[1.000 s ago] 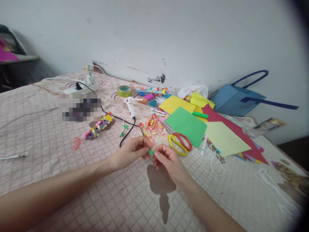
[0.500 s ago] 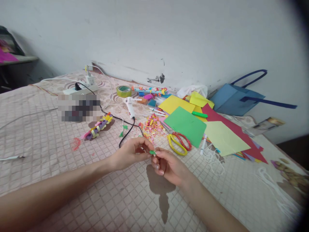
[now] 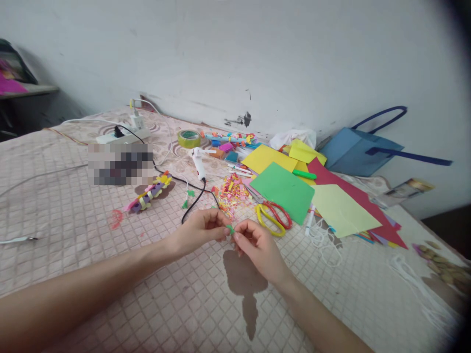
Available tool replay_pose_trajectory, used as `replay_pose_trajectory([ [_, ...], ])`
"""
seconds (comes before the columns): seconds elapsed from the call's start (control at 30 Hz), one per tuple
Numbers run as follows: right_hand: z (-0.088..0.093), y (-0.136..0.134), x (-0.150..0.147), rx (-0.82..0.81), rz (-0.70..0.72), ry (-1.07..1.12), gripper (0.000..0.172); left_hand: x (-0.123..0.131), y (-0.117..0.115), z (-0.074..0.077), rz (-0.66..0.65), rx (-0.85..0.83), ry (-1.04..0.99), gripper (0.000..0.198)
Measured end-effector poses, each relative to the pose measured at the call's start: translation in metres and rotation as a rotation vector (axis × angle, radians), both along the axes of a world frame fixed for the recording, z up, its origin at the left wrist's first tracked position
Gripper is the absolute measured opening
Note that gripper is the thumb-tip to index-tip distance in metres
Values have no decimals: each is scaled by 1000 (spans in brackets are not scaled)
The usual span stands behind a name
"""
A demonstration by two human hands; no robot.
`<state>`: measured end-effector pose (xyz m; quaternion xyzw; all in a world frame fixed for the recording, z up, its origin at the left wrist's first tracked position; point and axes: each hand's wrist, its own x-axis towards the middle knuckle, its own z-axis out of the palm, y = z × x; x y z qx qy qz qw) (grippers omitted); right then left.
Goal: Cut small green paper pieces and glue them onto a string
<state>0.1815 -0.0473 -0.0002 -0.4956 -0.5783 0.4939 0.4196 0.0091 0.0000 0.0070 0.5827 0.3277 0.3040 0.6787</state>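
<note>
My left hand [image 3: 200, 229] and my right hand [image 3: 257, 247] meet over the tiled cloth, fingertips pinched together on a tiny green paper piece [image 3: 230, 229]. Both hands hover just in front of a heap of coloured paper scraps [image 3: 232, 191]. Yellow-and-red scissors [image 3: 274, 215] lie to the right of my right hand. A white glue gun [image 3: 198, 163] with a black cord [image 3: 193, 203] lies beyond my left hand.
Green [image 3: 283, 189], yellow [image 3: 265, 158], pale yellow [image 3: 340, 210] and red [image 3: 362, 203] paper sheets spread at the right, with a blue bag [image 3: 358, 152] behind. A tape roll [image 3: 189, 138], markers [image 3: 231, 139], power strip [image 3: 123, 135], paper craft strip [image 3: 150, 192] and white string [image 3: 326, 242] lie around. A dark stain [image 3: 245, 279] marks the cloth.
My right hand has turned back, knuckles up, and shifted slightly left, still pinching the green piece with my left hand. Everything else stays put.
</note>
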Motion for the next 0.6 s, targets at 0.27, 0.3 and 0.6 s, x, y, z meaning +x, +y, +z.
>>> replay_pose_trajectory([
  [0.27, 0, 0, -3, -15, 22, 11, 19, 1, 0, -11, 12, -27, -5, 21],
  [0.3, 0, 2, 1, 20, 12, -38, 20, 1, 0, -9, 19, -39, -2, 21],
  [0.6, -16, 52, 103, 405, -394, -1011, 25, -1, 1, 1, 15, -183, -4, 22],
])
